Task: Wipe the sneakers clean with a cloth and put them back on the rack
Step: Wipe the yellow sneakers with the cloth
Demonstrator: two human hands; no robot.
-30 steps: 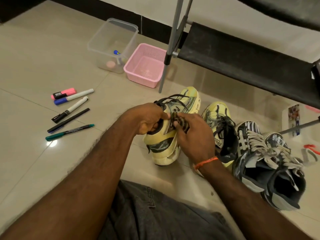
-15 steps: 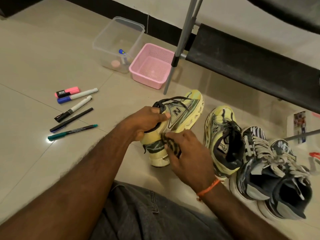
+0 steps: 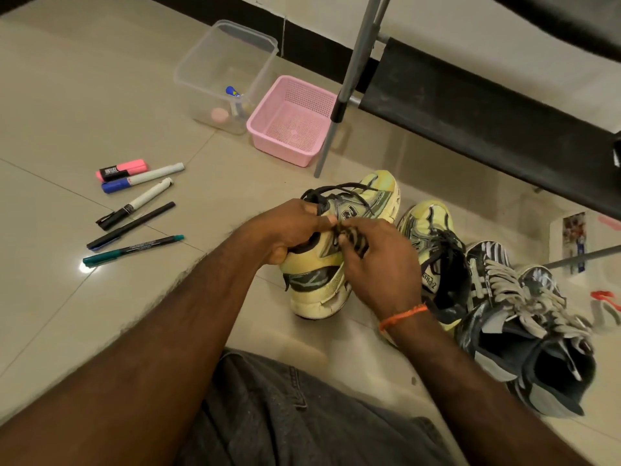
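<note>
Shoe rack (image 3: pixel 487 105) runs across the top right, black fabric shelf on grey metal legs, standing on the tiled floor (image 3: pixel 67 95). My grey trousers (image 3: pixel 295 418) fill the bottom centre. Pair of dark sneakers with white laces (image 3: pixel 524 324) sits on the floor at right, just beside the second yellow sneaker (image 3: pixel 433 237), which lies under the rack edge. The yellow sneaker (image 3: pixel 336 264) I work on is in the middle, heel down toward me, toe pointing at the rack. My left hand (image 3: pixel 289 230) grips it at the collar, fingers curled round the heel opening. My right hand (image 3: pixel 379 260) pinches a small dark striped cloth (image 3: pixel 353 240) and presses it against the sneaker's side, near the logo; orange thread bracelet (image 3: pixel 403 316) on that wrist. Clear plastic box (image 3: pixel 228 62) stands far left of the rack leg, touching the pink mesh basket (image 3: pixel 292 122); small items inside the box, too blurred to name. Five pens and markers lie on the floor at left: pink highlighter (image 3: pixel 122 169), blue-capped marker (image 3: pixel 142 178), black-capped marker (image 3: pixel 134 208), black pen (image 3: pixel 131 225), green pen (image 3: pixel 132 250).
</note>
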